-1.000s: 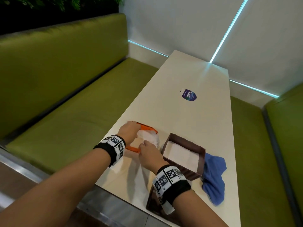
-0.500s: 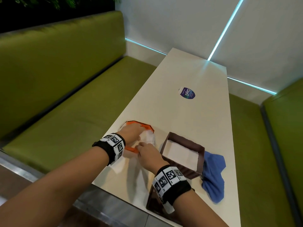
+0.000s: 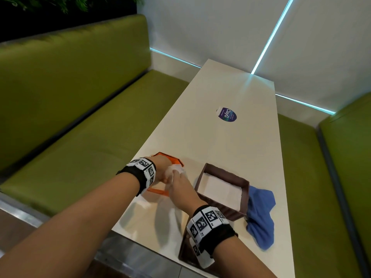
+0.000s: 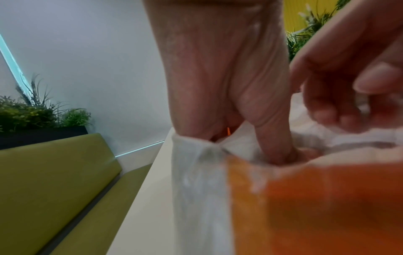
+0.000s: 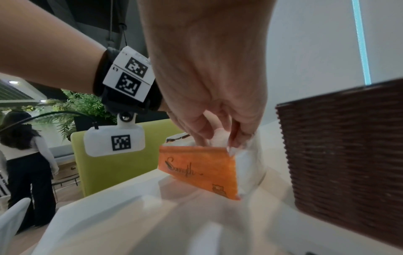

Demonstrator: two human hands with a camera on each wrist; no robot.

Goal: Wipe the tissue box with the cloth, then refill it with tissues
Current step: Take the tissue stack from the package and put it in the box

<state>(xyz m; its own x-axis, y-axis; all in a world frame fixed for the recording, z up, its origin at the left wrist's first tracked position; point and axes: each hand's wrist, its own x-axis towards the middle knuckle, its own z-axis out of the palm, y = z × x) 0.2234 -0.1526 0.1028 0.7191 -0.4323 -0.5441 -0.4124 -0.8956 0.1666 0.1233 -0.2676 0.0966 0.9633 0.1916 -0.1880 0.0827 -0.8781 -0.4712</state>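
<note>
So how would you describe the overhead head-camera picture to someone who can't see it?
Both hands, left and right, reach into an orange tissue pack and grip the white tissues on a white table. Beside it stands an open brown tissue box holding tissues, with a blue cloth next to it, between green benches.

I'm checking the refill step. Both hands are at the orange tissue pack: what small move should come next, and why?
Probably lift the tissues out of the orange pack: the right hand pinches them, the left hand reaches inside, and the brown box beside it stands open.
</note>
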